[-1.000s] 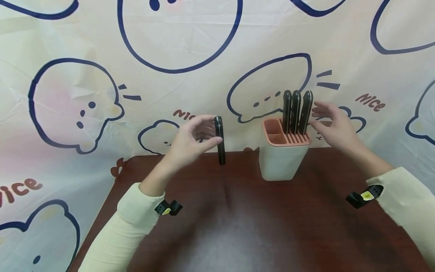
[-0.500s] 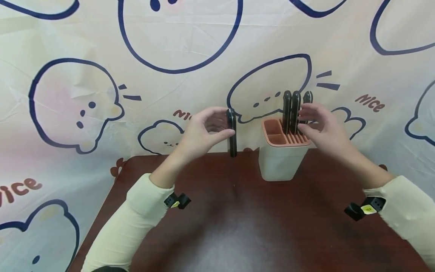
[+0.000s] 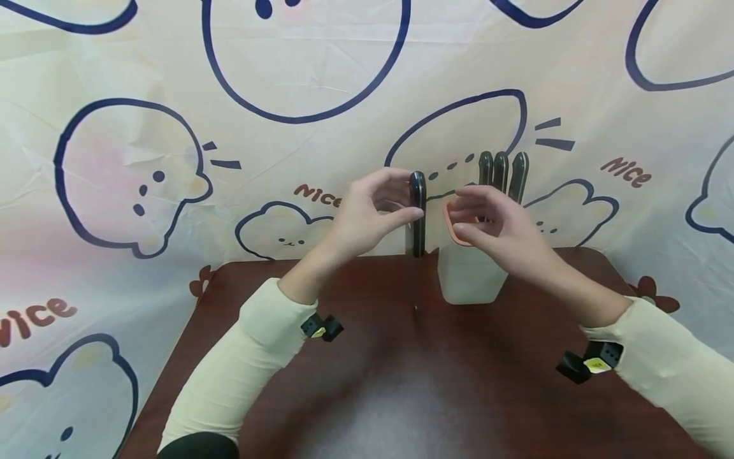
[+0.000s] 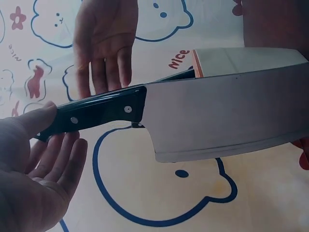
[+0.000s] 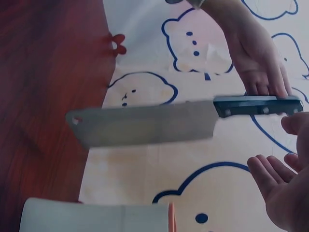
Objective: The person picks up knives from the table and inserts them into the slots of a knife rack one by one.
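Note:
My left hand point(image 3: 369, 217) pinches the black riveted handle of a cleaver point(image 3: 418, 213) between thumb and fingers near its end. In the head view the handle stands upright with the blade pointing down. The wide metal blade of the cleaver point(image 4: 227, 116) fills much of the left wrist view. To its right, my right hand point(image 3: 507, 233) is in front of the knife holder point(image 3: 473, 274), thumb and fingers apart with nothing between them. In the right wrist view the fingers of my right hand point(image 5: 285, 188) are close to the handle's end. Part of the holder's orange top is hidden behind my right hand.
Several black knife handles point(image 3: 501, 169) stick up from the holder's slots. The holder stands near the back edge of a dark red-brown table point(image 3: 367, 395). A printed cloth point(image 3: 321, 153) with cartoon faces hangs right behind the table.
My left hand has carried the cleaver to the right, toward the holder. My right hand has moved left from beside the knife handles, passing in front of them to the holder's left part.

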